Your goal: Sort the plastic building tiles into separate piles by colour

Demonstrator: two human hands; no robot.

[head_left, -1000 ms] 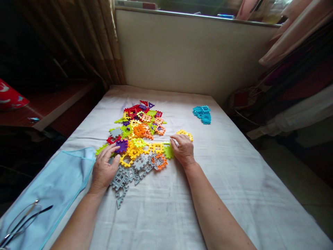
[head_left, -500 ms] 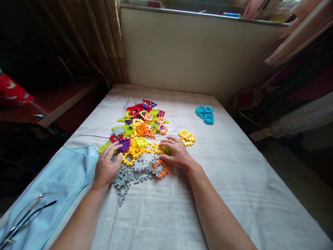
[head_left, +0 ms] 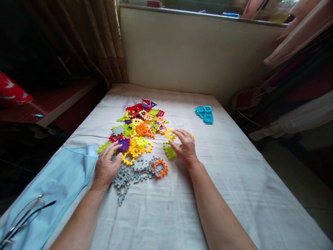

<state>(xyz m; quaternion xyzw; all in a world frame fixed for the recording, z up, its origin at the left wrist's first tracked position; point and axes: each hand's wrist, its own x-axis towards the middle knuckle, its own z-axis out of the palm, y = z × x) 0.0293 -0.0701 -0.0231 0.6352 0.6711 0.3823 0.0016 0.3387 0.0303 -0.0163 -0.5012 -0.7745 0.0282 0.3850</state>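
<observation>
A mixed pile of notched plastic pieces lies on the cloth, with a purple piece [head_left: 124,144] at its left side. My left hand [head_left: 106,165] rests there, fingers apart, fingertips at the purple piece. Grey pieces [head_left: 121,176] lie just right of it, and an orange piece [head_left: 162,168] overlaps the grey group. My right hand [head_left: 185,147] has its fingers at a yellow piece [head_left: 169,134], thumb apart near a green piece [head_left: 170,151]. More yellow pieces are mostly hidden behind that hand. Blue pieces [head_left: 205,114] form a separate group farther back.
A pale cloth [head_left: 234,187] covers the table. At the left lie a light blue cloth [head_left: 52,180] and glasses [head_left: 26,217]. A red patterned object [head_left: 13,92] stands on a brown surface beyond. Curtains, a wall and hanging clothes surround the table.
My right hand has moved right and slightly back, and the yellow piece has shifted right with it, away from the pile. The green piece now shows more fully. My left hand stays in place.
</observation>
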